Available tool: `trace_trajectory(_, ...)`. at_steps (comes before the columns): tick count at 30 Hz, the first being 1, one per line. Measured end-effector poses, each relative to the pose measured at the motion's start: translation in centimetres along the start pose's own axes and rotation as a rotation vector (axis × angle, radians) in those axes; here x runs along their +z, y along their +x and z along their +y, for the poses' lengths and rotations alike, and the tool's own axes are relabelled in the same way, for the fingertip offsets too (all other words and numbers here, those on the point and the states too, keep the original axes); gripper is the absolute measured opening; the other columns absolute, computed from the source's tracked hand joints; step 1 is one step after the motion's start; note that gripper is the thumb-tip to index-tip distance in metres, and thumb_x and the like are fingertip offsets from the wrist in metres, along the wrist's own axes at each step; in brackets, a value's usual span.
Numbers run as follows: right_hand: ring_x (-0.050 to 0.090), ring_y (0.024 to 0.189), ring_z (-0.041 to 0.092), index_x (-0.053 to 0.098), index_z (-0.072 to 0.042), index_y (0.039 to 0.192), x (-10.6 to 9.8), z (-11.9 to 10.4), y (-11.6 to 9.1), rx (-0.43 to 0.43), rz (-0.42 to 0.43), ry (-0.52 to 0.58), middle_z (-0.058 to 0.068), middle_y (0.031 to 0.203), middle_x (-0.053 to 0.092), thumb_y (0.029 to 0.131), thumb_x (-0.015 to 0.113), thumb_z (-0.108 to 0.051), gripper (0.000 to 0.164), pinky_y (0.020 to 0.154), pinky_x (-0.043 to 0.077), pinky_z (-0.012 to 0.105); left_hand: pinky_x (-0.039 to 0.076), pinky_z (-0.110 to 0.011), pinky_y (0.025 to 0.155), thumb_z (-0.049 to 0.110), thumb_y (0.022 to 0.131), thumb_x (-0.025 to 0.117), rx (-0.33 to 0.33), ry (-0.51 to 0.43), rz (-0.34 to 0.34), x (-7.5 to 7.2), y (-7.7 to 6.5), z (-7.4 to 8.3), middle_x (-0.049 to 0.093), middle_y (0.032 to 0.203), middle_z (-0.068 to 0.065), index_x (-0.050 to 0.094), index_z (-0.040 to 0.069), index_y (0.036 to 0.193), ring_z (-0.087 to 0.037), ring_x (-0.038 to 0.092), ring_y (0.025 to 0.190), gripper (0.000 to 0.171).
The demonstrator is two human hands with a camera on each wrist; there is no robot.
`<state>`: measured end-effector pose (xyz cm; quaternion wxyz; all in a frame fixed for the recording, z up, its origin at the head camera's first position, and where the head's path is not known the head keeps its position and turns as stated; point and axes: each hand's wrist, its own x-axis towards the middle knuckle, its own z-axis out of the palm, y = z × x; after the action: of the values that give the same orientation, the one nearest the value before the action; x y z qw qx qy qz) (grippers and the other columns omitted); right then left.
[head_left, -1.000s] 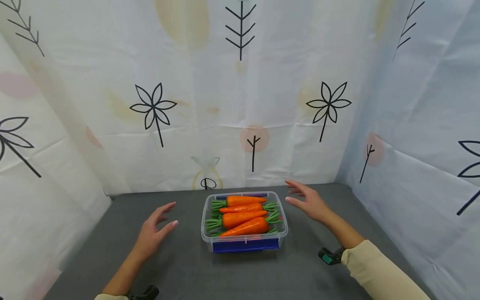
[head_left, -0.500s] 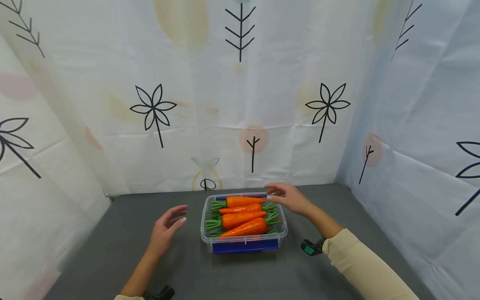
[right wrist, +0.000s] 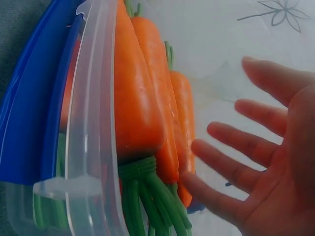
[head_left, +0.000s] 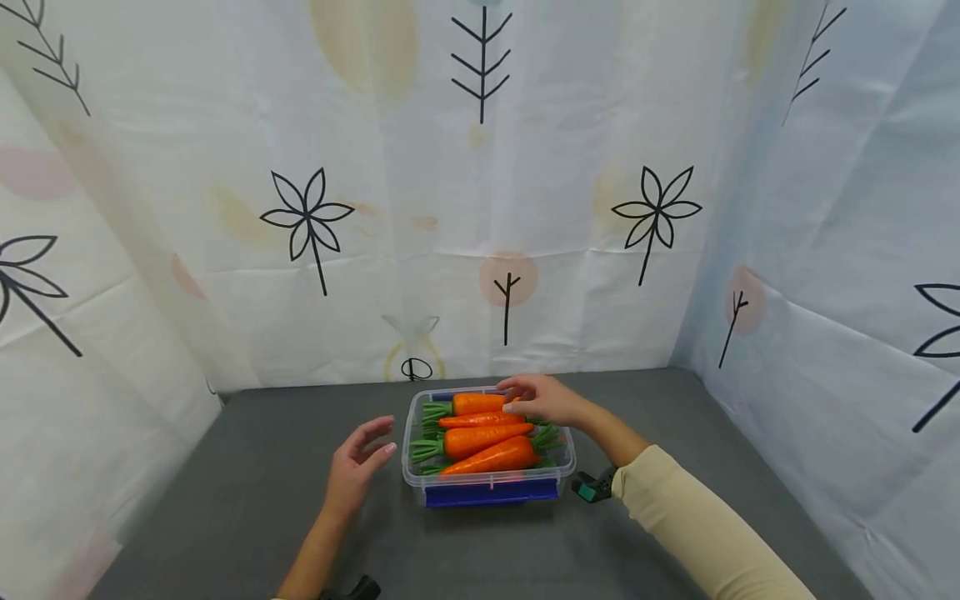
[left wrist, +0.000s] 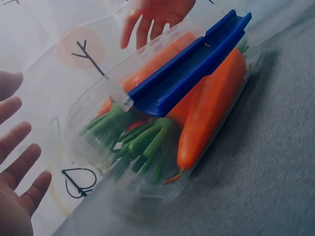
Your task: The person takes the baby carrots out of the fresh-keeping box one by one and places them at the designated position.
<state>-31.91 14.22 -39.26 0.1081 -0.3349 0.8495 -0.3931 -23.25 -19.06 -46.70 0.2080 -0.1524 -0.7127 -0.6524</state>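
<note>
In the head view, several orange carrots (head_left: 487, 437) with green stems lie in a clear plastic container (head_left: 495, 478) with blue latches. My right hand (head_left: 546, 400) hovers over the back right of the container, fingers spread, covering the tip of the rearmost carrot. My left hand (head_left: 356, 467) is held just left of the container, apart from it. The left wrist view shows the container's blue latch (left wrist: 192, 64) hanging outward, with the left fingers (left wrist: 24, 164) off to the side. In the right wrist view the right fingers (right wrist: 241, 137) are spread beside the carrots; nothing is held.
The container stands on a dark grey tabletop (head_left: 240, 475) near its back edge. Patterned white cloth (head_left: 420, 125) hangs behind and along both sides. A dark band (head_left: 594, 487) sits on the right wrist.
My right hand has moved left, from beside the container to above its back right part. The left hand has come right, closer to the container. The carrots and container stay put.
</note>
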Motion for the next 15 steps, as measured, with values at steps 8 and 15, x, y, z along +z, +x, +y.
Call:
trace_trajectory(8, 0.059, 0.109, 0.031, 0.054, -0.008, 0.137, 0.3, 0.3, 0.2, 0.08, -0.052, -0.072, 0.014, 0.122, 0.062, 0.094, 0.065, -0.03, 0.05, 0.089, 0.05, 0.046, 0.05, -0.024, 0.089, -0.008, 0.084, 0.069, -0.036, -0.017, -0.007, 1.3, -0.5, -0.9, 0.054, 0.13, -0.026, 0.059, -0.009, 0.123, -0.02, 0.052, 0.118, 0.04)
trace_trajectory(15, 0.059, 0.106, 0.03, 0.054, -0.006, 0.136, 0.7, -0.1, 0.5, 0.086, -0.078, -0.067, 0.014, 0.12, 0.062, 0.093, 0.067, -0.027, 0.05, 0.084, 0.052, 0.041, 0.048, -0.044, 0.094, -0.001, 0.083, 0.074, -0.134, 0.033, -0.04, 1.6, -0.9, -1.5, 0.048, 0.14, -0.021, 0.059, -0.004, 0.126, -0.034, 0.045, 0.127, 0.046)
